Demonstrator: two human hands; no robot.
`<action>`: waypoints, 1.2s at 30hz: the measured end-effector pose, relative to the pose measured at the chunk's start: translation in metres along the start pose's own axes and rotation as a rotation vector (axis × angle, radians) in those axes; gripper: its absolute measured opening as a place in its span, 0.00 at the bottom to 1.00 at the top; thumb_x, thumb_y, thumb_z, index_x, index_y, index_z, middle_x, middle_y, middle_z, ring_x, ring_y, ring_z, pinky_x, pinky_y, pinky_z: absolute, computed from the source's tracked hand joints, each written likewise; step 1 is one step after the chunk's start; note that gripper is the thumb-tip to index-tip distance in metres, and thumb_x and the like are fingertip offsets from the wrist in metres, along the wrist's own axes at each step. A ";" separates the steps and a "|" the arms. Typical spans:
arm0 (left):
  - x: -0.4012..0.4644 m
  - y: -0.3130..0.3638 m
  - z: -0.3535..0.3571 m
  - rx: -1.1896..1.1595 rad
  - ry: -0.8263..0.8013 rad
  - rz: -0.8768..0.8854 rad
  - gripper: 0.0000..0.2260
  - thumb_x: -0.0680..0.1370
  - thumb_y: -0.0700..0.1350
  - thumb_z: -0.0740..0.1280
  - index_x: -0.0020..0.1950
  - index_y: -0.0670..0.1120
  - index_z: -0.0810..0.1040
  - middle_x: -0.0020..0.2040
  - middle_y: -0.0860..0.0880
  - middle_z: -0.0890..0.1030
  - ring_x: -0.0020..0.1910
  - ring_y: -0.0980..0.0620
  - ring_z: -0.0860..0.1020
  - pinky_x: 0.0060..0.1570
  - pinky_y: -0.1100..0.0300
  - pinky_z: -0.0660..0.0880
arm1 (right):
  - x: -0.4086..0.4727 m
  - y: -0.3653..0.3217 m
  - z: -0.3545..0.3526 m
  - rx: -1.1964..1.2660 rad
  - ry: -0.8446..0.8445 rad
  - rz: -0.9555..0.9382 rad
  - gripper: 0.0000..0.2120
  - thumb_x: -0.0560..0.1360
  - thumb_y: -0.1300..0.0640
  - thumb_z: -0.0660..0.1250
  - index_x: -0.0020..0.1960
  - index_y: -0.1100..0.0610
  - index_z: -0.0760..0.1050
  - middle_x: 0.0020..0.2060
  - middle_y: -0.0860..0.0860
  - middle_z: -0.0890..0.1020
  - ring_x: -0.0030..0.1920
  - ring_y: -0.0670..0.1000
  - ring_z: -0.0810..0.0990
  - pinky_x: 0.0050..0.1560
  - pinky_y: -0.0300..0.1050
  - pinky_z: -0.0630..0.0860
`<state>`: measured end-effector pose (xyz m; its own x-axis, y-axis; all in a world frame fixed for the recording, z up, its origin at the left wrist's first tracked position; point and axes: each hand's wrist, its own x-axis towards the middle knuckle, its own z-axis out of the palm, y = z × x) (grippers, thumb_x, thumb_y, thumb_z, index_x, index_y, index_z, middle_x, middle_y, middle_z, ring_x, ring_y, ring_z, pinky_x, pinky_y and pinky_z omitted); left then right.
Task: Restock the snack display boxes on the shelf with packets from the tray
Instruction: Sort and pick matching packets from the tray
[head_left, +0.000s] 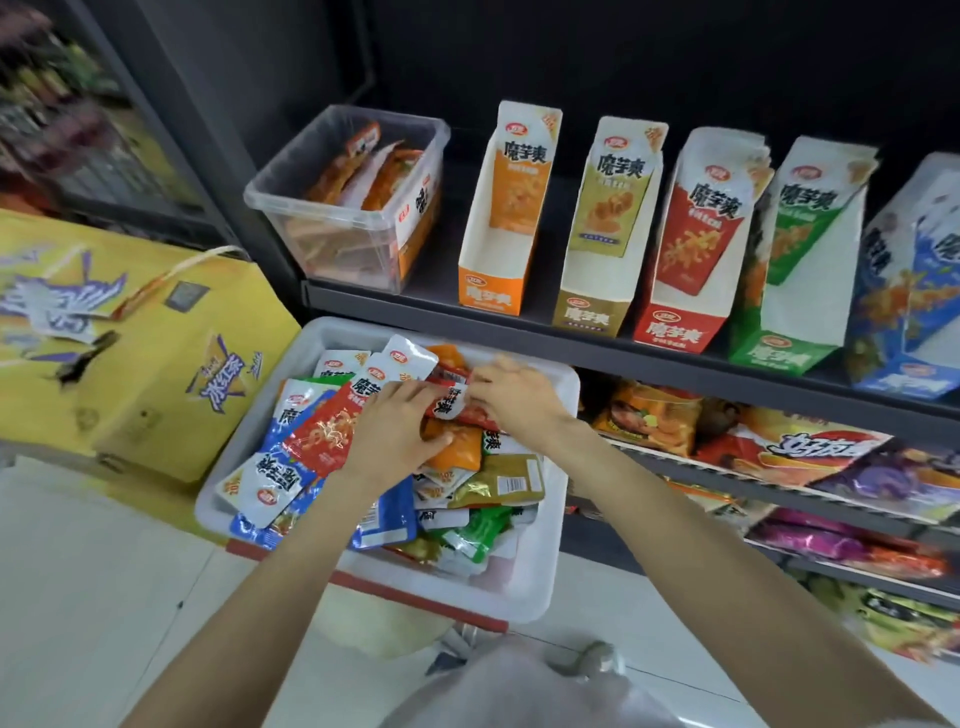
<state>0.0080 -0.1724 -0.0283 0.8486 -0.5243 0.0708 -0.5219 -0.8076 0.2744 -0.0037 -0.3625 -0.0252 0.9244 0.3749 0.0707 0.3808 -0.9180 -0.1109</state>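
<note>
Both hands down in the white plastic tray (550, 566) of mixed snack packets, near and below the dark shelf (571, 340). Left hand (395, 431) spread over a red foil packet (319, 434), fingers curled onto a small red-and-white packet (451, 402) at tray centre. Right hand (511, 397) meeting it from the right, fingertips pinching the same small packet. Long axis of that packet running roughly near-left to far-right, its white end toward the left hand; far end hidden under the right fingers, so full length hard to judge.

Red foil packet lying tilted, long axis near-left to far-right, partly covered by the left palm. Orange packet (457, 452), olive-gold packet (511, 480), green packet (480, 530) and blue packets (387, 519) heaped beneath, overlapping, many edges buried.

On the shelf, far side: clear plastic bin (291, 208) at left, then upright cardboard display boxes in a row: orange box (491, 296), olive box (587, 317), red box (675, 327), green box (769, 353), blue box (893, 379), the last cut off at the right edge. Yellow carton (171, 364) left of the tray, print blurred. Lower shelves at right blurred, packaging unreadable.
</note>
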 end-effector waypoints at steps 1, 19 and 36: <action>0.002 0.000 -0.001 0.006 0.019 0.017 0.21 0.73 0.53 0.71 0.63 0.48 0.75 0.59 0.48 0.78 0.60 0.44 0.73 0.59 0.50 0.69 | -0.003 -0.001 -0.008 0.026 0.096 -0.022 0.10 0.78 0.57 0.62 0.55 0.56 0.80 0.55 0.50 0.80 0.56 0.56 0.73 0.52 0.49 0.70; 0.016 0.082 -0.076 -0.850 -0.188 -0.005 0.05 0.73 0.45 0.72 0.43 0.56 0.79 0.38 0.59 0.83 0.40 0.62 0.80 0.41 0.72 0.74 | -0.093 0.026 -0.121 1.132 0.139 0.559 0.07 0.74 0.58 0.70 0.50 0.60 0.78 0.39 0.48 0.84 0.36 0.42 0.82 0.30 0.33 0.75; 0.125 0.178 -0.053 -0.311 0.382 0.377 0.12 0.72 0.52 0.73 0.53 0.51 0.82 0.49 0.54 0.82 0.50 0.56 0.76 0.49 0.61 0.72 | -0.117 0.150 -0.207 0.284 0.911 0.795 0.11 0.76 0.51 0.67 0.52 0.58 0.79 0.39 0.51 0.81 0.32 0.43 0.74 0.31 0.32 0.65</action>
<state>0.0257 -0.3680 0.0800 0.6116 -0.5781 0.5401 -0.7911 -0.4387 0.4262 -0.0598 -0.5707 0.1550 0.5912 -0.6031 0.5355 -0.1809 -0.7462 -0.6407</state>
